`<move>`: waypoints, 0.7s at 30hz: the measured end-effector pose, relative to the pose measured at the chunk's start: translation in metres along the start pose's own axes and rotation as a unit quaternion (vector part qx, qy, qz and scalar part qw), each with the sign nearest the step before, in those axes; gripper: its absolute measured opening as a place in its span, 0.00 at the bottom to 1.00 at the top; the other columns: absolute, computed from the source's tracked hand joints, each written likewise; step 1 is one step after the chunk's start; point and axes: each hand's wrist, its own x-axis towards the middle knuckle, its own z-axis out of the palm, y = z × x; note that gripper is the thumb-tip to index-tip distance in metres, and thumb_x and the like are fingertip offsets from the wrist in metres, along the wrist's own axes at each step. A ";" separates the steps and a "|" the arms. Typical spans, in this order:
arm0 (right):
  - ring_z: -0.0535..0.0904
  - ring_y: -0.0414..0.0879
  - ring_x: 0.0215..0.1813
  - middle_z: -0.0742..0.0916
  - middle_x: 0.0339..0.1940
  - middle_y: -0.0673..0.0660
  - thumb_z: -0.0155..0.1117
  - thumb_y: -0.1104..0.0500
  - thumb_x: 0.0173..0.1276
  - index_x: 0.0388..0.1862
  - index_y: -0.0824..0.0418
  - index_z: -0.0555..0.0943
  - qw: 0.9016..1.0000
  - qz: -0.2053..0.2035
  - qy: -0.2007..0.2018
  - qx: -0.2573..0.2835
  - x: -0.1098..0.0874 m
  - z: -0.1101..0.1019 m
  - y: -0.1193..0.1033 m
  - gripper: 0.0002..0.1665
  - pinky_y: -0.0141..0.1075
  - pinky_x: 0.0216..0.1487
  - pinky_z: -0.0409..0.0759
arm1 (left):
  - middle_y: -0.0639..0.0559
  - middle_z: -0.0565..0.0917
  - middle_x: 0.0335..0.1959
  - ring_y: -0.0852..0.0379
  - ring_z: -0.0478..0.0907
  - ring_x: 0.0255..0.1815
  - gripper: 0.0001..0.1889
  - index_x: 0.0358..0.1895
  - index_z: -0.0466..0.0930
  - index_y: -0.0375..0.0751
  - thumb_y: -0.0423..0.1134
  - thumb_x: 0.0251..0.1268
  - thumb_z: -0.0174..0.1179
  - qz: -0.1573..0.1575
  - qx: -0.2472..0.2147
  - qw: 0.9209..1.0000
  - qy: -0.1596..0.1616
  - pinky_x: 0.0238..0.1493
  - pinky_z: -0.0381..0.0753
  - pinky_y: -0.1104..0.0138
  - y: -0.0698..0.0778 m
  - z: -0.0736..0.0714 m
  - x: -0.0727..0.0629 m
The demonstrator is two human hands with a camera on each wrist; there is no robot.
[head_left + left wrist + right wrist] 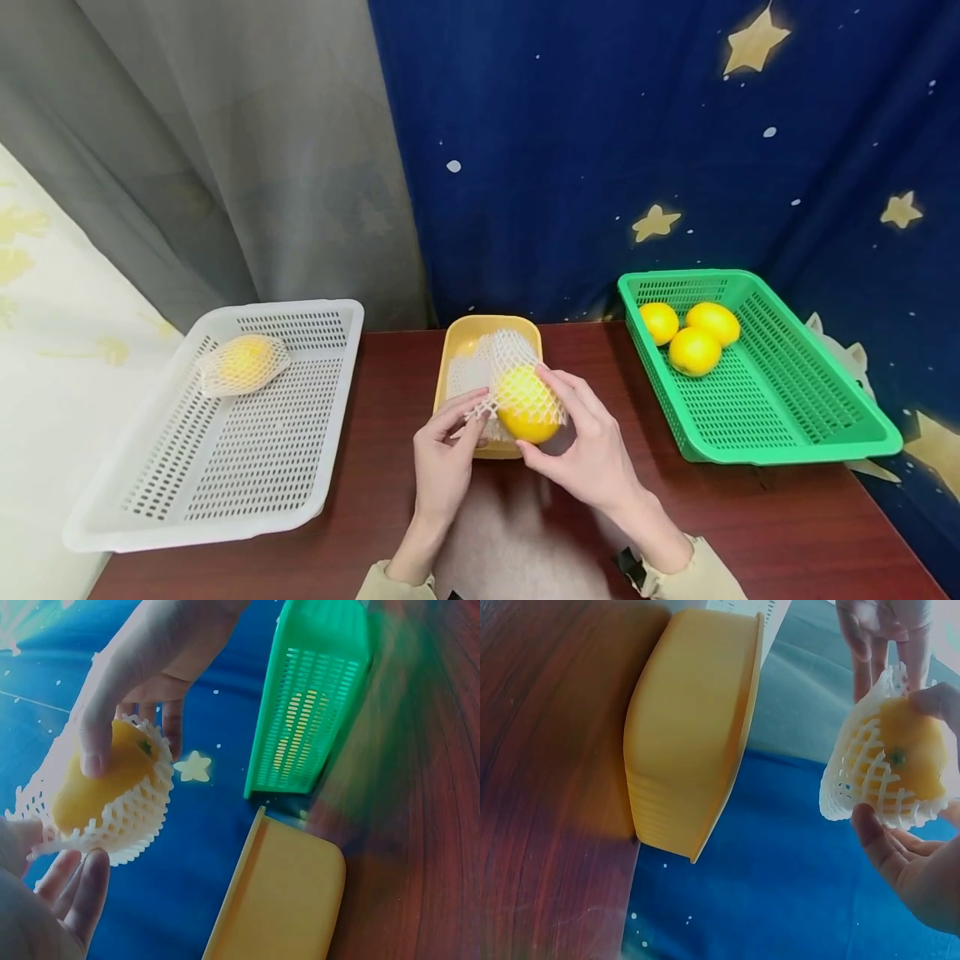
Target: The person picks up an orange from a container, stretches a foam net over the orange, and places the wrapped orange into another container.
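Above the small yellow tub (pixel 442 375), my two hands hold a yellow fruit (pixel 528 429) partly covered by a white foam net (pixel 510 350). My right hand (pixel 592 442) grips the fruit from the right, its fingers and thumb on opposite sides. At the net's left edge, my left hand (pixel 444 462) pinches the mesh between thumb and fingers. A green stem end shows on the fruit's bare part (pixel 919 754) in the right wrist view. White netting (pixel 465 375) also lies inside the tub.
To the left stands a white basket (pixel 255 467) holding one net-wrapped yellow fruit (pixel 246 365). A green basket (pixel 772 400) on the right contains three bare yellow fruits (pixel 695 351). Curtains (pixel 525 167) hang behind the dark red wooden table (pixel 375 500).
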 end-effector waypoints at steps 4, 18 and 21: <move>0.84 0.50 0.59 0.85 0.64 0.56 0.89 0.57 0.45 0.77 0.52 0.74 1.000 0.020 0.021 -0.006 0.000 -0.003 0.003 0.57 0.13 0.65 0.71 | 0.43 0.90 0.55 0.67 0.87 0.48 0.07 0.45 0.93 0.38 0.29 0.68 0.69 0.026 0.027 0.999 -0.033 0.36 0.89 0.73 0.001 0.002 -0.003; 0.84 0.51 0.62 0.84 0.67 0.58 0.87 0.59 0.45 0.76 0.54 0.74 1.000 -0.009 0.008 0.025 -0.001 0.000 -0.002 0.56 0.15 0.68 0.71 | 0.28 0.78 0.68 0.66 0.85 0.53 0.27 0.77 0.64 0.31 0.46 0.88 0.45 -0.143 -0.041 0.976 -0.161 0.51 0.87 0.71 -0.001 0.003 0.003; 0.86 0.52 0.62 0.84 0.67 0.59 0.88 0.59 0.45 0.76 0.55 0.75 1.000 -0.027 0.000 0.005 -0.003 0.003 -0.004 0.56 0.16 0.70 0.71 | 0.29 0.80 0.66 0.67 0.84 0.53 0.27 0.76 0.66 0.31 0.45 0.86 0.49 -0.154 -0.044 0.971 -0.179 0.53 0.86 0.73 -0.001 0.004 0.001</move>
